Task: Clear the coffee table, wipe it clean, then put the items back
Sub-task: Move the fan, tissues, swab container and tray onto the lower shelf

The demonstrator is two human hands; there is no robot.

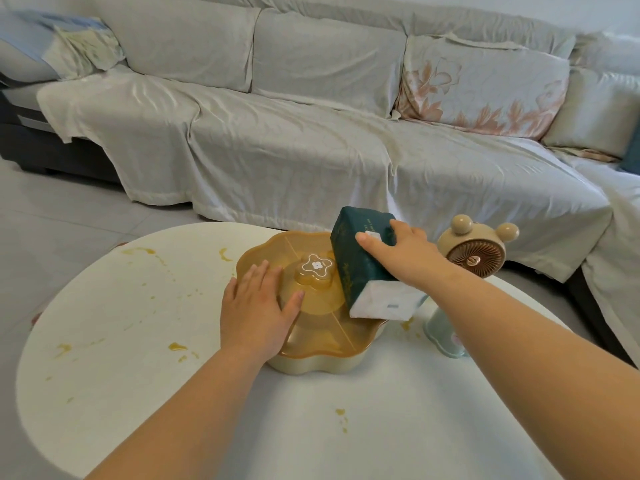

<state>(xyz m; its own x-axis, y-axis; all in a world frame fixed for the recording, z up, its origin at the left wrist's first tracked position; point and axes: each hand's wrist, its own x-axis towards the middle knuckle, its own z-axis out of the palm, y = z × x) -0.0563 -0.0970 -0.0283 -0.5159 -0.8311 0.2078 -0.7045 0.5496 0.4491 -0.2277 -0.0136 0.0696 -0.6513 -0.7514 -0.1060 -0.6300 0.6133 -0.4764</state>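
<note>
I see a round white tabletop with yellow sticky spots on it, most of them toward its left edge and a few near the front.

My left hand lies flat on the snack box, a yellow box shaped like a flower with a see-through brown lid. The fingers of that hand are spread open and press on the left part of the lid. They are not wrapped around anything. The snack box sits near the middle of the tabletop, a bit toward the far edge. A little flower knob sticks up in the middle of the lid.

My right hand holds the tissue pack, which is dark green with white tissue showing at its near end. The fingers curl over the top of the pack, with the thumb on one side and the others on the far side. The pack is tipped, and its low end rests on the right part of the snack box lid.

A small tan fan with bear ears stands near the far right edge of the tabletop, just behind my right wrist. A pale green cup sits below my right arm, near the right edge, partly hidden by the arm.

Behind the tabletop is a long sofa under a light cover.
</note>
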